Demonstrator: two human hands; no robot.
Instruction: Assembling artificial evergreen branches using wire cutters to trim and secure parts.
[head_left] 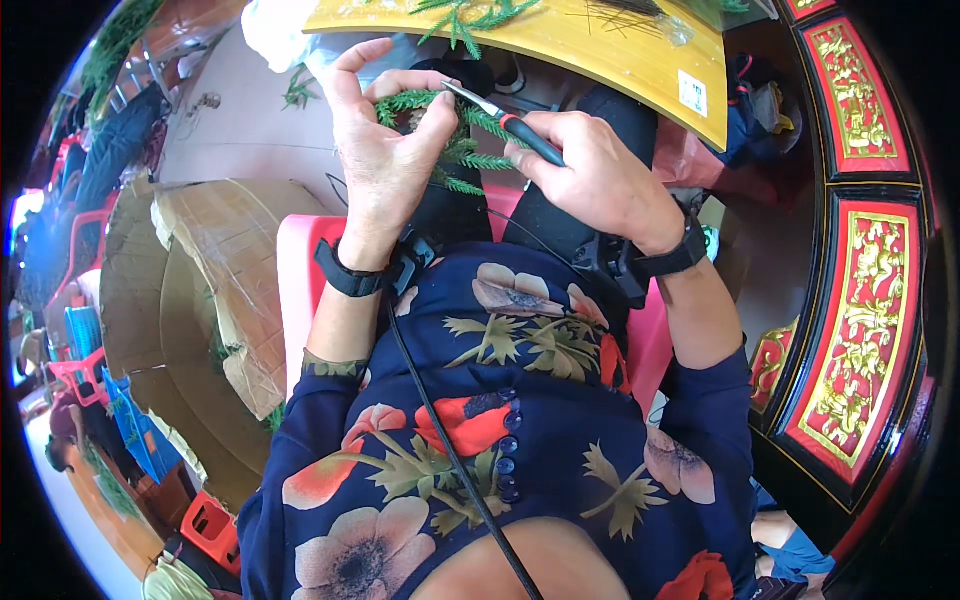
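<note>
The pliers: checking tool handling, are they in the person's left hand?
No, the right hand grips the pliers, while the left hand holds the green sprig.

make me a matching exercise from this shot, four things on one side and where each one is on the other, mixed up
Things:
1. green sprig
2. red-handled cutters
3. cardboard boxes
4. yellow tabletop

Places:
A. stacked at the person's left
B. pinched in the left hand
C. ahead of the person, with green cuttings on it
D. held in the right hand, tip toward the sprig

Pairs: 1-B, 2-D, 3-A, 4-C
</note>
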